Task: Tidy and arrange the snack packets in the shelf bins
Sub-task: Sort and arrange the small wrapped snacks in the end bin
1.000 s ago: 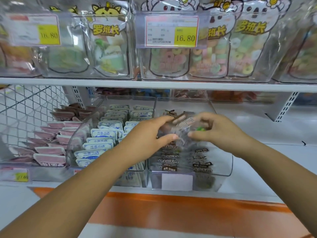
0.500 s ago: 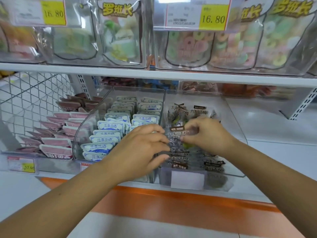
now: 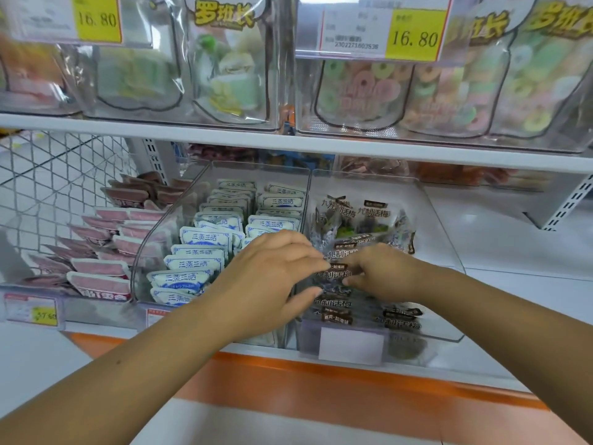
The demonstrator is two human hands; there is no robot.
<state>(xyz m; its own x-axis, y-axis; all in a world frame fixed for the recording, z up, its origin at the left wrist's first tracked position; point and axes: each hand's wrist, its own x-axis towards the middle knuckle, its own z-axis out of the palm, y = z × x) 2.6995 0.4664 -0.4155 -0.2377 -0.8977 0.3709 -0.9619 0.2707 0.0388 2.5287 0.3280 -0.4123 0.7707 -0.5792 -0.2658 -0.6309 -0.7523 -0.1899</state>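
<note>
A clear shelf bin [image 3: 449, 252] holds dark plum snack packets [image 3: 365, 220] with white lettering, some upright at the back, others lying in rows at the front. My left hand [image 3: 266, 281] and my right hand [image 3: 385, 271] both reach into this bin. Their fingertips pinch one dark packet [image 3: 337, 276] lying in the middle rows, the left hand from the left, the right hand from the right. The clear bin [image 3: 144, 252] beside it on the left holds neat rows of white-and-blue packets [image 3: 205, 239].
Pink and brown packets [image 3: 106, 268] lie in a bin at the far left, next to a wire mesh panel [image 3: 48, 187]. The shelf above carries clear bins of candy bags [image 3: 362, 88] with yellow price tags [image 3: 414, 36]. An orange strip [image 3: 321, 390] edges the shelf front.
Both hands have come down from holding a packet up above the bin to the packet rows inside it. The view has shifted closer and slightly lower.
</note>
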